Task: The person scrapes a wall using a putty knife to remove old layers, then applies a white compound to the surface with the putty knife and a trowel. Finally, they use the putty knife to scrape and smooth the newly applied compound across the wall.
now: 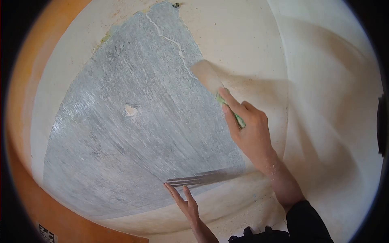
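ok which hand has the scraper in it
The right hand: it grips the scraper by its green handle, near the grey patch's edge. The left hand is lower and holds nothing visible.

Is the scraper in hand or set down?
In hand: the right hand grips the scraper by its green handle.

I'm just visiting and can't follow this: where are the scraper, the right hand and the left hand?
Scraper (208, 76): head view, on its blade.
Right hand (253, 126): head view, on its back.
Left hand (189, 206): head view, on its middle.
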A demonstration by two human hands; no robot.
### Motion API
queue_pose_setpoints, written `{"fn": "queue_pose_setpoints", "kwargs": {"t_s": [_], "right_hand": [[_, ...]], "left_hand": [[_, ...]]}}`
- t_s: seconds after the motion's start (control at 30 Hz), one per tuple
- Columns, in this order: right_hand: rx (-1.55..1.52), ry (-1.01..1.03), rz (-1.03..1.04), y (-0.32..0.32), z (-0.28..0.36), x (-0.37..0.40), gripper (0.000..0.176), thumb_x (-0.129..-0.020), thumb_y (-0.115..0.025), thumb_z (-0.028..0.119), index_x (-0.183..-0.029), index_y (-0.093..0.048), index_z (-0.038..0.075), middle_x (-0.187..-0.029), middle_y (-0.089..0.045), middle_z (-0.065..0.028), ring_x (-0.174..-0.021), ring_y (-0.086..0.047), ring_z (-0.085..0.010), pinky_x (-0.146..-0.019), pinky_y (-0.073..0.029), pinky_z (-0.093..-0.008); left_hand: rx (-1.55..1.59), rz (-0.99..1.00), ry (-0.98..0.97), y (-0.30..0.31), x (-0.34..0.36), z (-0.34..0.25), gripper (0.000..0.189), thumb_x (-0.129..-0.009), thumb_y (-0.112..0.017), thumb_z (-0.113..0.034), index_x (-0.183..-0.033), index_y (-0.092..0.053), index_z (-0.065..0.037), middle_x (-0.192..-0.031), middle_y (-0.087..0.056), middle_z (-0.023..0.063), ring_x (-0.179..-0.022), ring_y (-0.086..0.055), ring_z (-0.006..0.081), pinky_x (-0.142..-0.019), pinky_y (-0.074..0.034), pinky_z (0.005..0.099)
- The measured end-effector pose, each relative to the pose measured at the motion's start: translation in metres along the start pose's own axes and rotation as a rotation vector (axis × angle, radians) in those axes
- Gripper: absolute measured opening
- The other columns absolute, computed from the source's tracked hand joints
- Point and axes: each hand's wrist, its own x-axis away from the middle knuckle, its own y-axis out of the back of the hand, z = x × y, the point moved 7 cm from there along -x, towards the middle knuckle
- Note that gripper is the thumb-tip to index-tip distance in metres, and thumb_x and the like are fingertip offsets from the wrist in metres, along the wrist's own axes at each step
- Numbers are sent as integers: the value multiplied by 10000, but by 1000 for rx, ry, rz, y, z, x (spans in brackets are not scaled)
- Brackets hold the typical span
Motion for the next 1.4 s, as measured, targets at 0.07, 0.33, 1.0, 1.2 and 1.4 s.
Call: {"fn": "queue_pose_setpoints", "kwargs": {"t_s": [0.07, 0.33, 1.0, 1.2, 1.4], "right_hand": [[16, -38, 14, -1, 1, 2, 395, -947, -614, 143, -1341, -584, 144, -567, -470, -76, -458, -478, -163, -431, -394, -325], [156, 50, 21, 6, 4, -7, 414, -941, -616, 139, -1353, -570, 151, -569, -472, -80, -433, -479, -174, -400, -394, -322], [203, 36, 112, 15, 17, -32, 374, -953, -606, 156, -1327, -609, 159, -539, -477, -90, -469, -519, -200, -509, -433, -388], [157, -12, 97, 12, 33, -61, 376, -957, -592, 169, -1333, -600, 164, -536, -489, -113, -479, -531, -232, -532, -451, -400], [169, 34, 80, 16, 27, -34, 320, -958, -566, 167, -1268, -624, 108, -576, -560, -145, -500, -616, -285, -465, -486, -400]], "left_hand": [[-19, 2, 4, 2, 0, 0, 716, -1004, -509, -360, -1539, -174, -22, -1608, -96, 224, -1494, -86, 365, -1188, -135, 502], [-101, -12, -3, -2, -4, -18, 695, -998, -526, -336, -1530, -209, -19, -1599, -106, 243, -1485, -110, 391, -1179, -169, 512], [-530, -480, -668, -69, -55, -45, 489, -992, -380, -185, -1410, -432, 63, -1562, -201, 287, -1490, -106, 393, -1190, 27, 517], [-556, -509, -698, -70, -52, -51, 498, -1010, -340, -201, -1438, -403, 47, -1569, -221, 254, -1492, -118, 367, -1194, 3, 499], [-561, -525, -715, -70, -53, -49, 508, -1006, -317, -224, -1417, -437, 50, -1567, -230, 254, -1490, -132, 368, -1195, 2, 499]]}}
